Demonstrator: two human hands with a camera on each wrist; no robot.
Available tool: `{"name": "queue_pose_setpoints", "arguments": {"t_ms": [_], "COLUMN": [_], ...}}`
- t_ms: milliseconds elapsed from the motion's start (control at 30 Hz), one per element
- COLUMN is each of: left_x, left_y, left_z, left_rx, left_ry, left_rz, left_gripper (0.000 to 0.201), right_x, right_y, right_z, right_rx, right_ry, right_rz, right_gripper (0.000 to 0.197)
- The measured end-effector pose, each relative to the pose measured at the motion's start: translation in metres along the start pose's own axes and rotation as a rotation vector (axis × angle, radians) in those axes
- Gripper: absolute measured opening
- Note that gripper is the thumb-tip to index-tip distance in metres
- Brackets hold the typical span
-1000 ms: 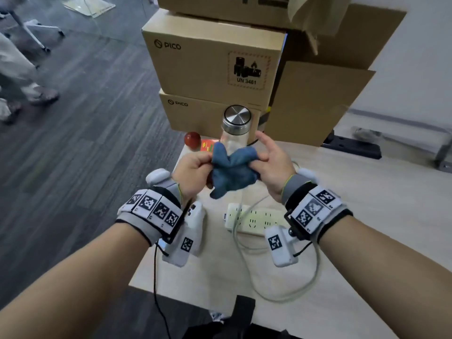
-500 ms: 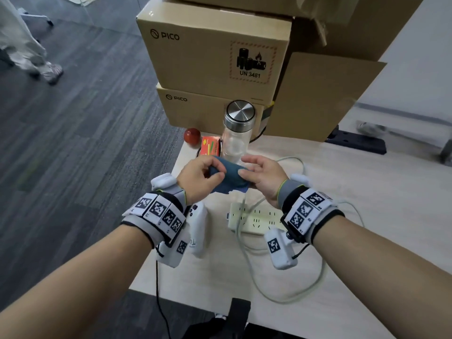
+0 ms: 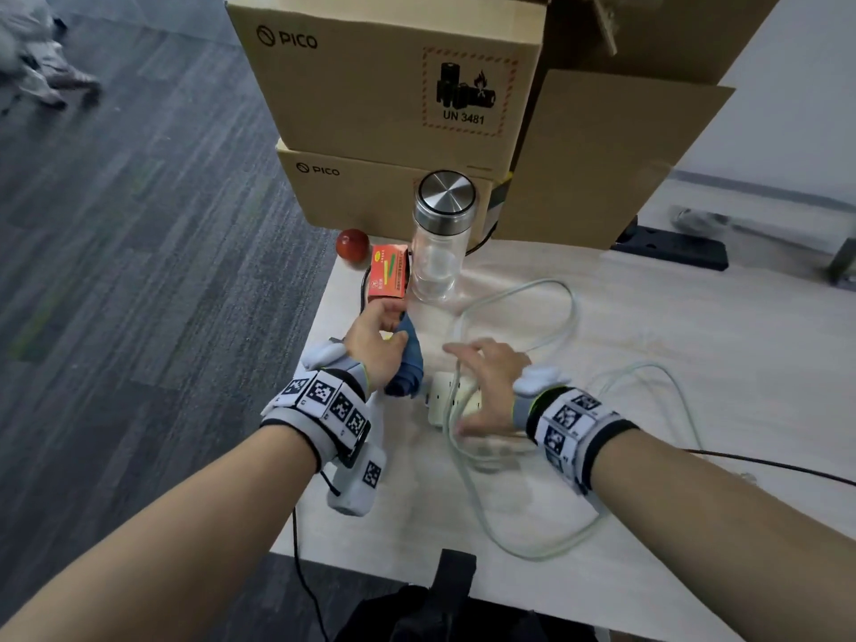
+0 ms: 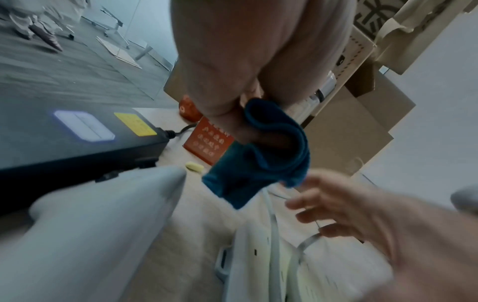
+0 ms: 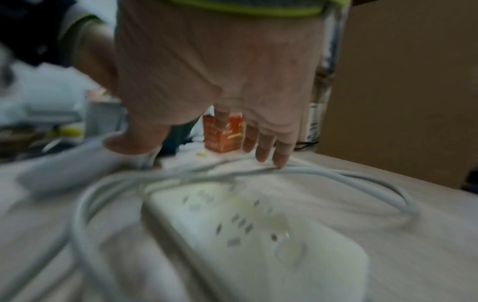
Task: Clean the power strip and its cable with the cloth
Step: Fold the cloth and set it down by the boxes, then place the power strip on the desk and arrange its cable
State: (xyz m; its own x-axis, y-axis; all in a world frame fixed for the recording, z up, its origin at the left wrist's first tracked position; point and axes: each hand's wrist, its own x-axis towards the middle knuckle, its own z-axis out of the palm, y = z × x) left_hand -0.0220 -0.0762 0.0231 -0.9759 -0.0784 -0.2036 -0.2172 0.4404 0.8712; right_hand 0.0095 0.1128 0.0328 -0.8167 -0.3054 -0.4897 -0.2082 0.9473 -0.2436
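My left hand (image 3: pixel 377 338) grips a bunched blue cloth (image 3: pixel 410 363) just above the table, left of the power strip; the left wrist view shows the blue cloth (image 4: pixel 261 155) hanging from my curled fingers. The white power strip (image 3: pixel 447 398) lies flat, partly under my right hand (image 3: pixel 486 386). That hand hovers over the strip with fingers spread and straight, holding nothing. In the right wrist view its fingertips (image 5: pixel 280 161) reach the white cable (image 5: pixel 336 173) beyond the power strip (image 5: pixel 258 235). The cable (image 3: pixel 556 298) loops across the table.
A glass bottle with a steel lid (image 3: pixel 440 238), an orange box (image 3: pixel 388 275) and a red ball (image 3: pixel 353 244) stand at the table's far left. Stacked cardboard boxes (image 3: pixel 393 85) rise behind. The table edge (image 3: pixel 319 317) runs close to my left hand.
My right hand let go of the cloth and came down over the power strip. My left hand kept the cloth and lowered it toward the table.
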Motion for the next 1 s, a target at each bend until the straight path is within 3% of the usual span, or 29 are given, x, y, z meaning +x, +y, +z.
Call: {"name": "queue_pose_setpoints", "arguments": {"t_ms": [100,300,533,600,667,733,833,1000], "left_x": [0.001,0.000,0.009,0.009,0.008,0.006,0.006,-0.007], "left_y": [-0.003,0.009,0.017,0.011,-0.002,-0.008,0.006,0.031], "left_z": [0.006,0.009,0.037,0.048,0.056,0.061,0.063,0.099], "left_rx": [-0.040,-0.242,-0.461,-0.294,0.164,0.565,0.883,0.712], "left_ry": [-0.021,-0.109,-0.193,-0.172,-0.163,-0.211,-0.311,-0.416], "left_rz": [-0.016,-0.076,-0.219,-0.255,-0.213,-0.126,-0.058,0.195], "left_gripper": [0.037,0.037,0.040,0.041,0.042,0.046,0.040,0.038], "right_x": [-0.009,-0.011,-0.043,-0.053,-0.059,-0.062,-0.067,-0.090], "right_y": [0.010,0.031,0.097,0.110,0.117,0.122,0.125,0.139], "right_z": [0.018,0.025,0.021,0.022,0.028,0.036,0.038,0.029], "right_rx": [-0.268,-0.380,-0.318,-0.295,-0.269,-0.225,-0.198,-0.129], "right_ry": [-0.184,-0.155,-0.086,-0.103,-0.127,-0.114,-0.091,0.090], "right_rz": [-0.023,-0.011,0.136,0.164,0.169,0.178,0.190,0.260], "right_gripper": [0.126,0.116,0.127,0.124,0.120,0.113,0.101,0.083]}}
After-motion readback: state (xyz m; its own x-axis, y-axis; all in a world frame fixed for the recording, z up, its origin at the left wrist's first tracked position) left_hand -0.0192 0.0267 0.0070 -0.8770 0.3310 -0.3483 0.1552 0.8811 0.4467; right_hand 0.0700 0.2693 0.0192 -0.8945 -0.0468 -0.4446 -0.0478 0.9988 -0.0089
